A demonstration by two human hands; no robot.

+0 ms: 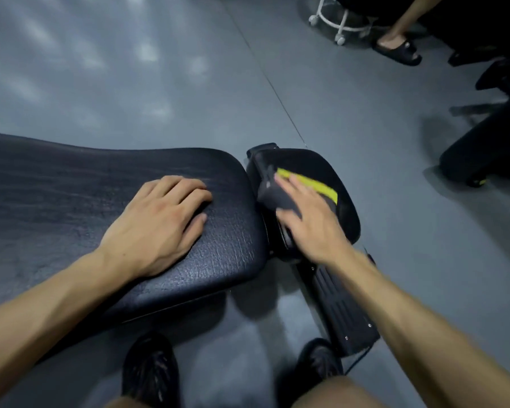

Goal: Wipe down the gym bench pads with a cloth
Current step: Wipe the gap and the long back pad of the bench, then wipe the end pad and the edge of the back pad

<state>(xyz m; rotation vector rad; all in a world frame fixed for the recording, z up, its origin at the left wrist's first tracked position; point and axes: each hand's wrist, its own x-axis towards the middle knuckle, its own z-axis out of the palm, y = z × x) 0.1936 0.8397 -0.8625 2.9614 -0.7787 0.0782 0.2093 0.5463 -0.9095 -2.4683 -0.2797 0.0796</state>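
Note:
A long black textured bench pad (71,201) runs from the left edge to the middle. My left hand (159,225) rests flat on its right end, palm down, fingers slightly curled, holding nothing. Right of it is a smaller black seat pad (315,163) with a yellow-green stripe (309,182). My right hand (312,222) presses a dark grey cloth (280,195) onto this seat pad; the hand and cloth look blurred. The cloth lies partly under my fingers.
The black bench frame (342,304) runs down toward my right shoe (318,363); my left shoe (150,369) stands below the long pad. On the grey floor, another person's sandalled foot (395,45) and a white wheeled stool base (336,22) are at top right. Dark equipment (489,142) stands at the right.

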